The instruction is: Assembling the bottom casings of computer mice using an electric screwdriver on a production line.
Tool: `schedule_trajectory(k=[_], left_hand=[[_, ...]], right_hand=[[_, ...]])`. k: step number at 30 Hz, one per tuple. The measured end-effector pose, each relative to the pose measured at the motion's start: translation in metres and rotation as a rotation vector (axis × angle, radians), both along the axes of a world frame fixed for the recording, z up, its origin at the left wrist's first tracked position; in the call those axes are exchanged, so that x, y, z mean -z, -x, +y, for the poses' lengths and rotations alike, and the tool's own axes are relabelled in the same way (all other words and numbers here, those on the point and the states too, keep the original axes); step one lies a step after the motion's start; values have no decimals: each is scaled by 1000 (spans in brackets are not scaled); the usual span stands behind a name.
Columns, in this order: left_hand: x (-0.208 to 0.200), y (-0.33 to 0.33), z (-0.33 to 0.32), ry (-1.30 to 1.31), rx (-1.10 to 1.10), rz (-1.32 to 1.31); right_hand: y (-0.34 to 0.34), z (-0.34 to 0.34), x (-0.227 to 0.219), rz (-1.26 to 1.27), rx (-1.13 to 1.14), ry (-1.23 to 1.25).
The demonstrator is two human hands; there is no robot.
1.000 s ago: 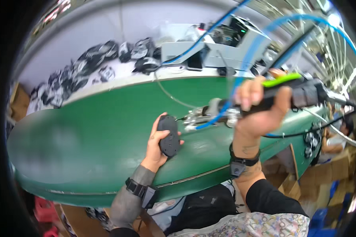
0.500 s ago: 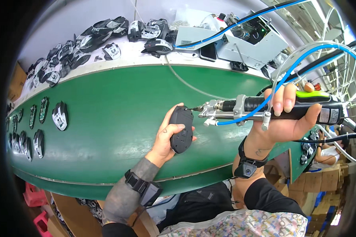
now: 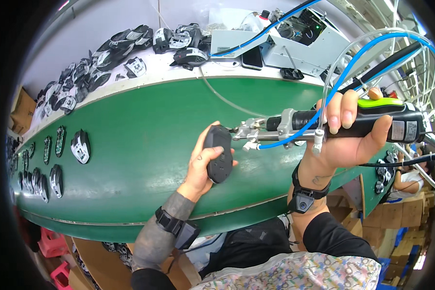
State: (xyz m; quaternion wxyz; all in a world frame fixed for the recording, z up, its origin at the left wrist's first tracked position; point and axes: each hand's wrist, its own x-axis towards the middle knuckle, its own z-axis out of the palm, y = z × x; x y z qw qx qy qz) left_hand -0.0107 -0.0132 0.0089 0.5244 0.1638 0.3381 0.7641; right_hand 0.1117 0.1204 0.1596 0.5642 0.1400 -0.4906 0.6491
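Note:
Over the green belt, my left hand (image 3: 199, 162) is wrapped round a black computer mouse (image 3: 220, 157), held upright with its underside showing. My thumb lies across it. In my right hand (image 3: 355, 125) is a black electric screwdriver (image 3: 384, 121) with a bright green lever, held level and pointing left. A metal clamp with a blue air hose (image 3: 295, 143) is fixed to its front. The screwdriver's nose meets the upper right end of the mouse; the bit itself is mostly hidden there.
On the green belt (image 3: 145, 140), at left, lie a grey-black mouse shell (image 3: 80, 146), green circuit boards (image 3: 60, 141) and several more shells (image 3: 56, 181). Mouse parts (image 3: 113, 53) crowd the white ledge behind, beside a machine box (image 3: 295, 58) and a phone (image 3: 252, 58). Another person (image 3: 411, 181) sits at far right.
The screwdriver's nose has come closer to the mouse, and less of its bit shows. The mouse has tilted slightly in my left hand. The whole view has shifted a little.

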Motion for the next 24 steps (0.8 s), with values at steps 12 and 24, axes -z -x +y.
schedule_trajectory(k=[12,24], left_hand=[[-2,6,-3,-166,-13,-183],[0,9,-5,-147,36,-227]], right_hand=[[3,-2,6,-29,33,-50],[6,1,8,-67,13,-55]])
